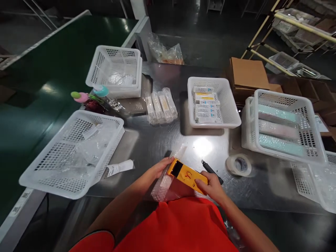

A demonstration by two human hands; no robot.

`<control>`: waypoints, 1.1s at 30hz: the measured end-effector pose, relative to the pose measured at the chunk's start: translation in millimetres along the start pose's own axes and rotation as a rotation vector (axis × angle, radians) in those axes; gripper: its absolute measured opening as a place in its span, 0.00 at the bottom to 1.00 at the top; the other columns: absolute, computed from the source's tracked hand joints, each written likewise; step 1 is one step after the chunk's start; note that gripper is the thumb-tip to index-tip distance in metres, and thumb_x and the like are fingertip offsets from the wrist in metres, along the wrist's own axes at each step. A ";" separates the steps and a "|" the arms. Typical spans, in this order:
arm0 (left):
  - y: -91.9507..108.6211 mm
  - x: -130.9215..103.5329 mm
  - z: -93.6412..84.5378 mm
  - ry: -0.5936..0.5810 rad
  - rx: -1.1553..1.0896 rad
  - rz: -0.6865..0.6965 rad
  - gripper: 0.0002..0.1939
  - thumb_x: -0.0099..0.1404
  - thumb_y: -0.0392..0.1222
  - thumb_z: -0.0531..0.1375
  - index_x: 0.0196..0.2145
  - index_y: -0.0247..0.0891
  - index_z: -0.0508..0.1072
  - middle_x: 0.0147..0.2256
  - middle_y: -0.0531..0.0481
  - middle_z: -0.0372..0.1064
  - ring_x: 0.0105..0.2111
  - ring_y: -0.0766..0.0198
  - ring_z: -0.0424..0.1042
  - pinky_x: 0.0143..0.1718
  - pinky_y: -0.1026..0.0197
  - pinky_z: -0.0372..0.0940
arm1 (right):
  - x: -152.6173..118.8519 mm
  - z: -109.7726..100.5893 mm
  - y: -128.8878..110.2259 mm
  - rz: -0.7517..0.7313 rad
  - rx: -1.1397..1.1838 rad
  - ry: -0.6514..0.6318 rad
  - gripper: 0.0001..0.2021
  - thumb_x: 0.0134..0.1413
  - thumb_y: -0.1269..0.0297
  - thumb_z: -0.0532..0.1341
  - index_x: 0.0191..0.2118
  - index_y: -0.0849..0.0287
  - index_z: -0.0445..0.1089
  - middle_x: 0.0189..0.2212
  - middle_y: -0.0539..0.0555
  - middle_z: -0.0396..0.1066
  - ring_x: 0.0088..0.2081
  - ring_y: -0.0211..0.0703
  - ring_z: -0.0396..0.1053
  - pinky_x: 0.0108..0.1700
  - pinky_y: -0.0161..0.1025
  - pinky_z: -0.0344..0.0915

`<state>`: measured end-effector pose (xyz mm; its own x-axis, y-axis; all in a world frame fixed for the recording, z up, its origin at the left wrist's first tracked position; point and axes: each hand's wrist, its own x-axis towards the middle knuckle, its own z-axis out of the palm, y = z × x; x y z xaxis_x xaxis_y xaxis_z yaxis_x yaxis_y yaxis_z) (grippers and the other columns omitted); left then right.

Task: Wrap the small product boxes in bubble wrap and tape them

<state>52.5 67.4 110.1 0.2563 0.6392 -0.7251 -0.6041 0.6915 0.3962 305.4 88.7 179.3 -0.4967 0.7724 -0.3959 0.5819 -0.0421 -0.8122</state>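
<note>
My right hand point(212, 186) is wrapped round a flat yellow hand tool point(191, 176) with a black end and a red mark on its face. I cannot make out its exact kind. Its black end lies over a bubble-wrap packet point(164, 187), which my left hand point(160, 167) grips near the top. What is inside the packet is hard to see. A black utility knife point(212, 171) rests on the metal table beside my right hand. Farther right lies a roll of clear tape point(238, 165).
Several bubble-wrapped packets point(160, 106) lie ahead. White baskets stand around: one with small boxes point(231, 124), one with wrapped packets point(286, 155), one with plastic bags point(26, 178), and a stacked pair point(115, 91). Drink bottles point(101, 91), cardboard point(250, 71) and a paper slip point(120, 168) are nearby.
</note>
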 end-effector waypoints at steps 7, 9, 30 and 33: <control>-24.0 -53.9 17.0 0.025 -0.036 0.100 0.21 0.48 0.51 0.75 0.34 0.35 0.76 0.28 0.48 0.76 0.28 0.61 0.75 0.32 0.62 0.71 | -24.0 -20.2 -10.7 -0.032 0.017 -0.145 0.26 0.47 0.37 0.58 0.19 0.55 0.54 0.16 0.45 0.49 0.21 0.34 0.48 0.23 0.34 0.43; -26.3 -59.9 16.4 0.071 -0.051 0.107 0.24 0.44 0.53 0.76 0.33 0.35 0.76 0.26 0.50 0.75 0.25 0.62 0.74 0.29 0.62 0.70 | -30.8 -27.1 -11.8 -0.016 -0.010 -0.156 0.27 0.46 0.35 0.58 0.19 0.55 0.55 0.16 0.45 0.50 0.21 0.35 0.48 0.23 0.34 0.43; -59.3 -45.0 32.6 0.227 0.217 0.370 0.39 0.39 0.58 0.75 0.46 0.37 0.72 0.44 0.43 0.76 0.45 0.51 0.75 0.47 0.55 0.68 | -18.0 -33.6 -83.9 0.124 -0.719 -0.023 0.20 0.52 0.49 0.62 0.17 0.56 0.66 0.13 0.48 0.56 0.17 0.35 0.51 0.24 0.37 0.41; -50.8 -56.9 45.6 0.217 0.232 0.373 0.40 0.36 0.57 0.76 0.44 0.37 0.73 0.43 0.42 0.77 0.45 0.50 0.75 0.46 0.56 0.68 | -11.1 -40.5 -75.9 0.198 -0.742 0.010 0.21 0.52 0.48 0.62 0.17 0.56 0.66 0.14 0.50 0.59 0.19 0.38 0.58 0.26 0.37 0.44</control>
<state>103.1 11.2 157.0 -0.1243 0.7898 -0.6006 -0.4340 0.5010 0.7487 292.9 109.0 262.7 -0.3344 0.8004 -0.4976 0.9409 0.2533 -0.2249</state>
